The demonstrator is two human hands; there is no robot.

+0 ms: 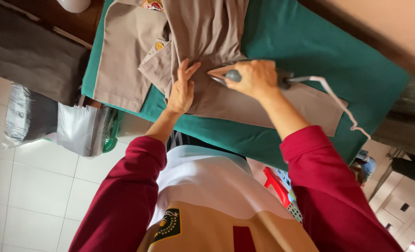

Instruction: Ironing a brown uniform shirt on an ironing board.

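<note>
A beige-brown uniform shirt [207, 37] lies spread on a green-covered ironing surface [310, 42]. My right hand [256, 77] grips the handle of an electric iron [226, 72], whose tip points left onto the shirt fabric. My left hand [181, 88] lies flat on the shirt just left of the iron's tip, fingers spread, pressing the cloth down. A white cord [338, 100] runs from the iron's back end off to the right across the cloth. Both my sleeves are dark red.
A dark garment [30, 56] hangs at the left. Plastic bags [76, 128] sit on the white tiled floor below the surface's left end. A red plastic basket [280, 186] stands under the surface near my body. Furniture stands at the right edge.
</note>
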